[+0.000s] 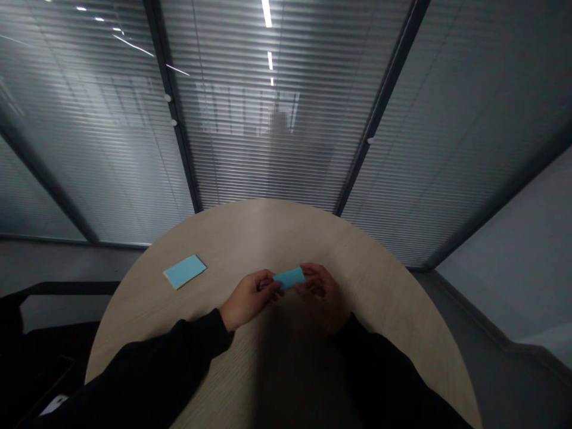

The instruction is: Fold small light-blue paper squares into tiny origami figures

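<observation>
On my feed there's a round table with a pale wood-grain top (pixel 268 232), and a light blue pad of paper (pixel 185 271) lies flat on it, left of centre. Beyond the table run glass partitions (pixel 268 167) with slatted blinds, divided by dark metal mullions (pixel 383 95). Grey floor (pixel 473 310) shows to the right. At lower left sits a black shape, possibly a chair (pixel 44 322), though it's too dark for me to be sure.

Blue note pad (pixel 289 278) held; second pad (pixel 185 271) lying flat.
</observation>
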The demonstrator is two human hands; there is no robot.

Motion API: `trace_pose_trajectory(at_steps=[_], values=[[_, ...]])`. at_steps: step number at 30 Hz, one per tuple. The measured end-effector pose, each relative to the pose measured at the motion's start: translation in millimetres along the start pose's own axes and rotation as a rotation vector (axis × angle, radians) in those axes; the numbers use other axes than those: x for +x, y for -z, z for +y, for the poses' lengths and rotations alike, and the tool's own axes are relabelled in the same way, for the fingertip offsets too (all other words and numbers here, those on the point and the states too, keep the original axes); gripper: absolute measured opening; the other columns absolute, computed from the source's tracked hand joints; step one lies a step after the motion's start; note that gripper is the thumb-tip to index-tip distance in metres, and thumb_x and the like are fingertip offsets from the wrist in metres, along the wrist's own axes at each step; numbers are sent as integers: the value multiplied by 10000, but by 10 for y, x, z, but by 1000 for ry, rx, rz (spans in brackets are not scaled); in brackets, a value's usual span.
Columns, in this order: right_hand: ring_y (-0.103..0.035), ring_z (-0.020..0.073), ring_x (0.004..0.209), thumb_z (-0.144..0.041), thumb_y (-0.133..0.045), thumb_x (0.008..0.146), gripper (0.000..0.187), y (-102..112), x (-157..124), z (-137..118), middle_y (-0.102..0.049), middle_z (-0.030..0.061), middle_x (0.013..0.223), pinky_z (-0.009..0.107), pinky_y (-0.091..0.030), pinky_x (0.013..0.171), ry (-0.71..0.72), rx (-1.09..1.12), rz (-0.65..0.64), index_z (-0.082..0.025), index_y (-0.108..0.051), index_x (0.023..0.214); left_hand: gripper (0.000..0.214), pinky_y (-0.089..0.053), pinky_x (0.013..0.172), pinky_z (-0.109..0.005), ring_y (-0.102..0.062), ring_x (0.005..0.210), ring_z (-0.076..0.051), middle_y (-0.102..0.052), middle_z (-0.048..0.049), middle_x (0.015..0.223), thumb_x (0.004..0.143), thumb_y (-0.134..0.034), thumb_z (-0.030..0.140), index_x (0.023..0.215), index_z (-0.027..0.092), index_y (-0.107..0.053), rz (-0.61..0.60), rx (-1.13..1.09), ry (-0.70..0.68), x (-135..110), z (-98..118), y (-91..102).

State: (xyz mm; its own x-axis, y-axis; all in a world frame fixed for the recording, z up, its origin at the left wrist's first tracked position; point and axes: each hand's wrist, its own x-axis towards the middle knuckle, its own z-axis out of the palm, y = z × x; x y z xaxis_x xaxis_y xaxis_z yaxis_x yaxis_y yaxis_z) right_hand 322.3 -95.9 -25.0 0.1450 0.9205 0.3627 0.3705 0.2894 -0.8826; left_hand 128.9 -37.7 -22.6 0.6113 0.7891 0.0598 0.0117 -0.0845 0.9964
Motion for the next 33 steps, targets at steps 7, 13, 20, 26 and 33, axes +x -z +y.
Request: trace_pose_trajectory(at_steps=[7, 13, 20, 26, 33], values=[[-612, 148, 689, -274, -596, 879, 163, -20, -26, -12, -644, 50, 888, 249, -528, 575, 298, -234, -154, -198, -632, 1019, 379, -444, 553, -220, -561, 616, -105, -618, -11, 791, 839, -663, 405, 1105, 160, -553, 74, -143, -41, 19, -32, 8], [-618, 210, 870, -183, -460, 952, 287, -30, -30, -2, -655, 102, 1009, 348, -546, 757, 524, -501, -145, -189, -604, 1201, 594, -452, 568, -225, -577, 672, -113, -642, -65, 1008, 873, -629, 319, 1413, 253, -390, 55, 23, -145, -29, -34, -17], [-601, 239, 864, -220, -473, 968, 262, -13, -51, -24, -684, 111, 947, 368, -511, 775, 589, -787, -56, -153, -668, 1130, 328, -500, 738, -302, -559, 831, -144, -478, -86, 1281, 860, -640, 234, 1184, 286, -638, 181, 600, -446, -111, 57, -35], [-599, 249, 857, -233, -533, 938, 226, -2, -57, -3, -691, 100, 929, 368, -497, 767, 580, -843, 0, -178, -684, 1097, 201, -433, 653, -261, -534, 665, -139, -584, 10, 732, 885, -593, 213, 1071, 225, -669, 141, 668, -383, -104, 70, -24], [-662, 234, 807, -241, -588, 878, 206, 34, -14, 109, -726, 94, 902, 359, -532, 734, 504, -594, 24, -175, -676, 1053, 233, -435, 681, -259, -580, 716, -143, -667, -23, 838, 805, -572, 91, 975, 202, -686, 147, 607, -364, -112, 63, 21]])
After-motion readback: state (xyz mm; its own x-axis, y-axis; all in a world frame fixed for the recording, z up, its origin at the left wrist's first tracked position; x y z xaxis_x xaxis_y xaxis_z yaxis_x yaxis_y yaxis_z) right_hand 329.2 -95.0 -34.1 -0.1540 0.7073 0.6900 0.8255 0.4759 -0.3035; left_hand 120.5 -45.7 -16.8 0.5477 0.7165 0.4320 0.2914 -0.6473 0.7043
